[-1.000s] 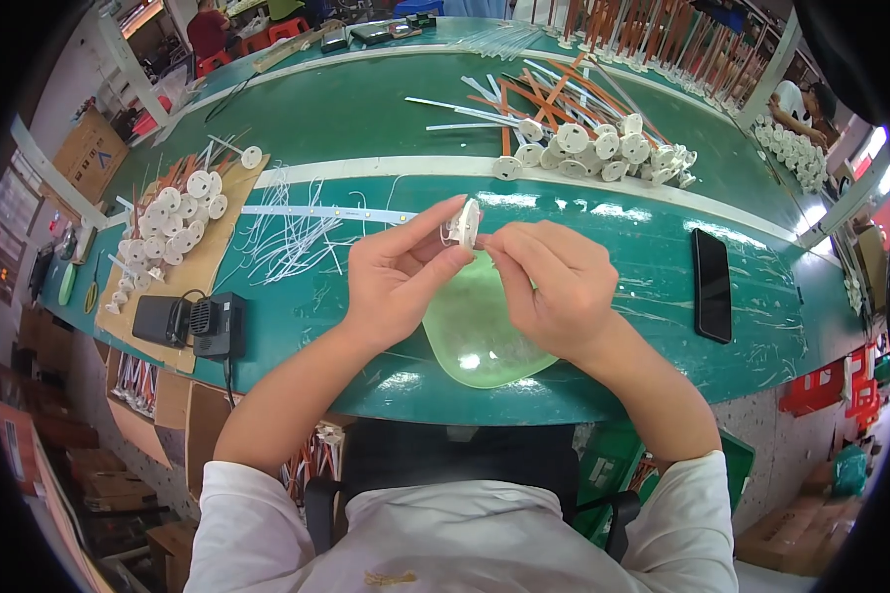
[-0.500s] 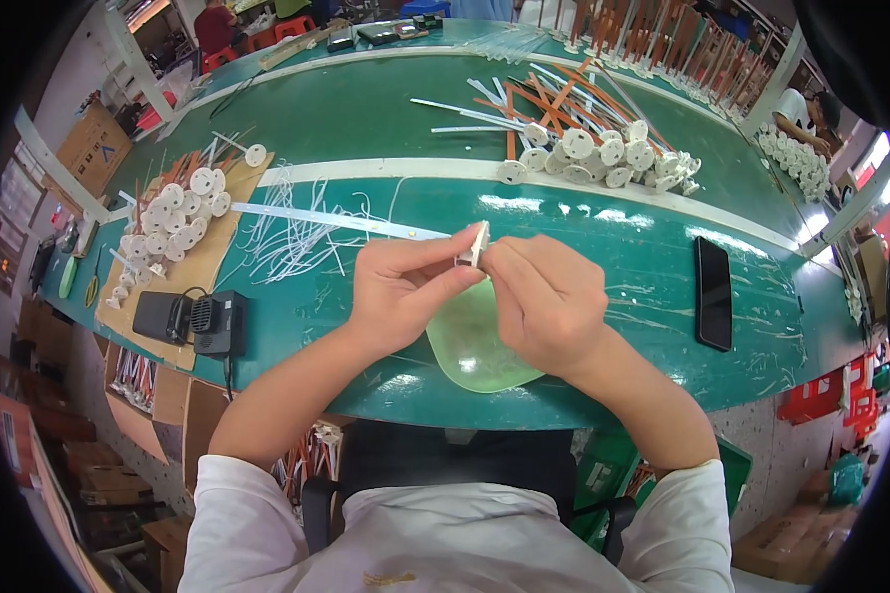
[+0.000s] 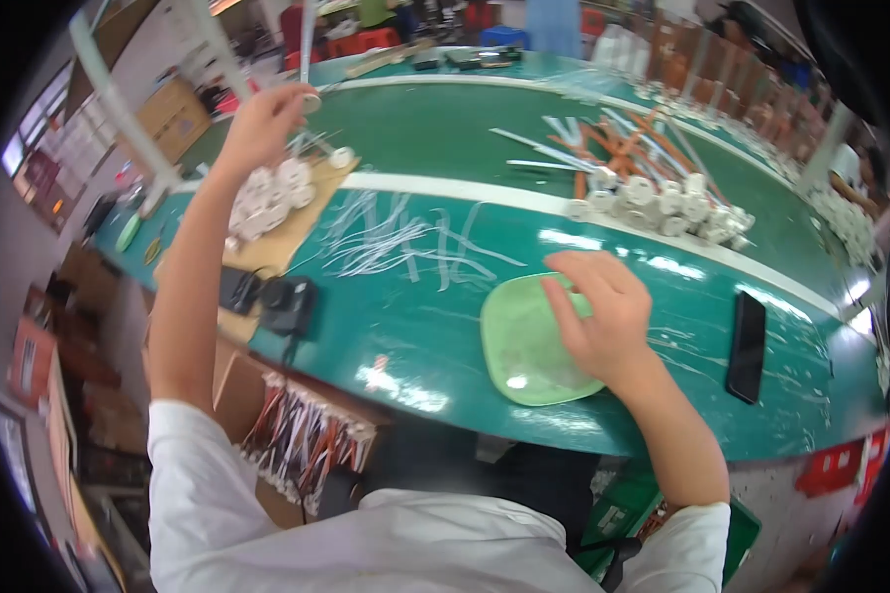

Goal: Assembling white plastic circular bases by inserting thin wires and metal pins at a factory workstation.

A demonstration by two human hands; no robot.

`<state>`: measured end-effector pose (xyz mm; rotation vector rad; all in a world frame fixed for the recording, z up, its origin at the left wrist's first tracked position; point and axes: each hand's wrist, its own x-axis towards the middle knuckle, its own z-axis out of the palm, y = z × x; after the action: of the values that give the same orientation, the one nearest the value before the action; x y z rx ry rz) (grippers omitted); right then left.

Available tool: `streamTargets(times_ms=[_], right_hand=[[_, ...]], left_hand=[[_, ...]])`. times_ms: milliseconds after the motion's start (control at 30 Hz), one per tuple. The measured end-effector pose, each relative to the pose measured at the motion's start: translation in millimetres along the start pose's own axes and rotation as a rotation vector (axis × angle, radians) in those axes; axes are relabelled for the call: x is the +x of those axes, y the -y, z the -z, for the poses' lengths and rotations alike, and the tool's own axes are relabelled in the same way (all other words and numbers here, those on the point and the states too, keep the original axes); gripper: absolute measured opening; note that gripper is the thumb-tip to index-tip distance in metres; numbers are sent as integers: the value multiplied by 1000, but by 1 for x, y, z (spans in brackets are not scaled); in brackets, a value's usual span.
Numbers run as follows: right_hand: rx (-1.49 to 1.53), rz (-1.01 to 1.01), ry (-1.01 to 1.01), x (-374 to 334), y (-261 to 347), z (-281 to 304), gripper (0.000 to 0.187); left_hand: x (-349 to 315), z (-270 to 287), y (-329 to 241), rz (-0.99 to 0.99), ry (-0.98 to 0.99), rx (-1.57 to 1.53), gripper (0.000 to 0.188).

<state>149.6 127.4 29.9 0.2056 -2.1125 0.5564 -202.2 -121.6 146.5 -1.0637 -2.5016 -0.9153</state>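
Observation:
My left hand [image 3: 265, 127] is raised over the left pile, closed on a strip with a round white end piece [image 3: 311, 102]. Its pale strip [image 3: 308, 49] stands upright above the fingers. Below lies a heap of similar white round end pieces [image 3: 272, 198] on brown cardboard [image 3: 318, 219]. My right hand [image 3: 608, 316] hovers over the right side of a light green dish [image 3: 524, 346], thumb and fingers apart with nothing seen between them. Thin white cords [image 3: 391, 242] lie loosely between the heap and the dish.
Another heap of white end pieces [image 3: 672, 203] with orange and white strips sits at the far right. A black phone [image 3: 748, 346] lies near the right end. A black device [image 3: 287, 301] stands at the left front. Boxed strips [image 3: 302, 435] are below the table edge.
My left hand has carried the strip with its white end piece up and left, away from my right hand. The right hand has let go and opened. The view has shifted.

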Motion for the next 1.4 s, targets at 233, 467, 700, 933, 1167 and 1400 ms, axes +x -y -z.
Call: streamTargets(times_ms=[233,467,700,933,1167,1400], right_hand=[[-58,47,85,-4,-1,-6,16],[-13,28,110,-6,-4,-8,14],[-44,24,91,-8,-10,-4,14],[-77,72,66,-9,-18,-4,13],[-124,77,-26,-7,-29,1,14],[-147,-5,-94,-9,-35,7,15]], left_hand=[[11,45,121,-36,73,635,26],[-6,26,88,207,280,880,34],[14,-44,-33,-87,213,875,35],[13,-218,-152,-407,358,160,36],[-6,-264,-193,-568,545,152,39],[-61,-190,-181,-495,445,-133,28]])
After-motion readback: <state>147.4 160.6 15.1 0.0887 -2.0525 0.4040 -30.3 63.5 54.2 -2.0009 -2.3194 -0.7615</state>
